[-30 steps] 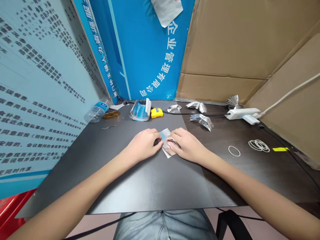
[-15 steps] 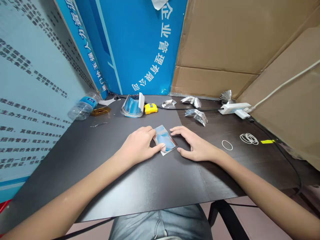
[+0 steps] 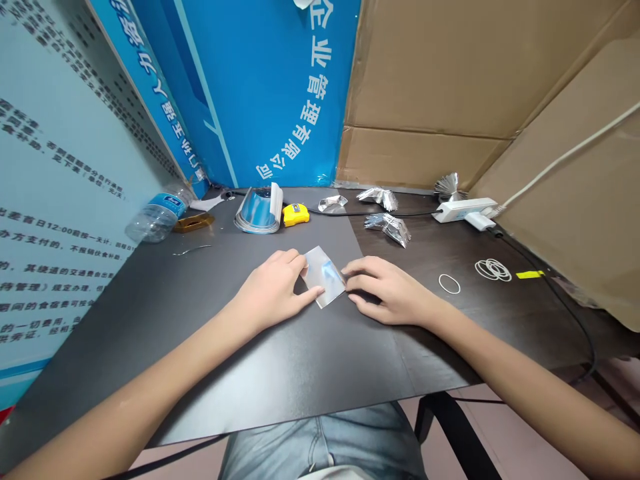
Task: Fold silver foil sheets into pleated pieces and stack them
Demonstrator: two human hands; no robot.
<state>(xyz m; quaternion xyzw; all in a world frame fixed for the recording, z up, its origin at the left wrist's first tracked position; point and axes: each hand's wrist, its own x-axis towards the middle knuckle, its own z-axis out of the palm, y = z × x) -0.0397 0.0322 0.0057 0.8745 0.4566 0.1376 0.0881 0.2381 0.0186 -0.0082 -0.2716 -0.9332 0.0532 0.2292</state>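
A small, shiny rectangular sheet (image 3: pixel 325 277), silvery with a pale blue sheen, lies turned at an angle on the dark desk between both hands. I cannot make out whether it is one layer or several. My left hand (image 3: pixel 275 283) grips its left side, the thumb on the lower left edge and the fingers curled at the upper left. On the other side, my right hand (image 3: pixel 387 290) has its bent fingertips by the right corner, thumb and fingers apart. Whether those fingertips touch the sheet is hard to see.
Along the back stand a plastic bottle (image 3: pixel 157 213), a roll of blue glossy sheets (image 3: pixel 259 212), a yellow tape measure (image 3: pixel 296 215) and silvery foil bundles (image 3: pixel 387 228). To the right are a power strip (image 3: pixel 465 209), its black cable, white rubber bands (image 3: pixel 493 270) and a yellow strip (image 3: pixel 529 275).
The sheet's top has gone from mostly blue to a paler silver look. My right fingers have moved in closer to its right corner. The whole view has shifted slightly.
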